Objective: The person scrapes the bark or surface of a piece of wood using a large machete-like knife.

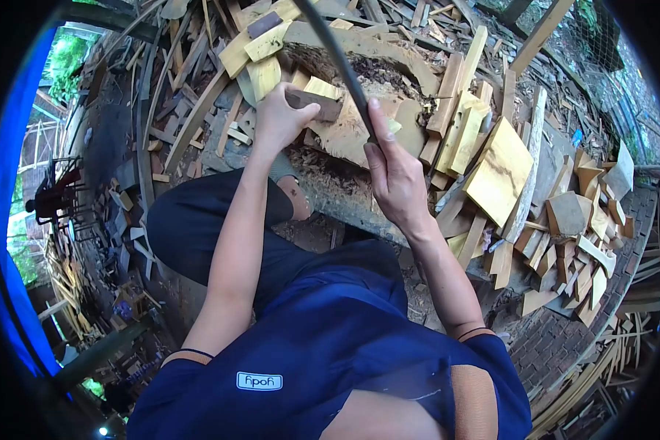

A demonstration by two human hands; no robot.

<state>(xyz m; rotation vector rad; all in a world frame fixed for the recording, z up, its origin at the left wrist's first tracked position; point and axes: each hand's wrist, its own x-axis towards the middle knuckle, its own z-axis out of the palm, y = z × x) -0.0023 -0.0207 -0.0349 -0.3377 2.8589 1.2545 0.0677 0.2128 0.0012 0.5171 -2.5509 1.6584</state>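
My left hand [279, 121] is closed around a dark brown wood block [317, 105], thumb on its near face, holding it over a pale, hacked chopping block [352, 136]. Closed in my right hand [397, 176] is a long, narrow, dark blade-like tool [336, 59], which slants up and away past the top of the view. My thumb and index finger lie along it near its lower end. Its tip is out of view. Beyond my left hand, yellowish wood blocks [264, 77] sit at the edge of the chopping block.
To the right, cut wood pieces are heaped around a large yellow slab [499, 172]. Offcuts [187, 95] and long strips litter the ground at the left and back. My sandalled foot [295, 196] stands close to the chopping block. Wire mesh [605, 37] hangs at the far right.
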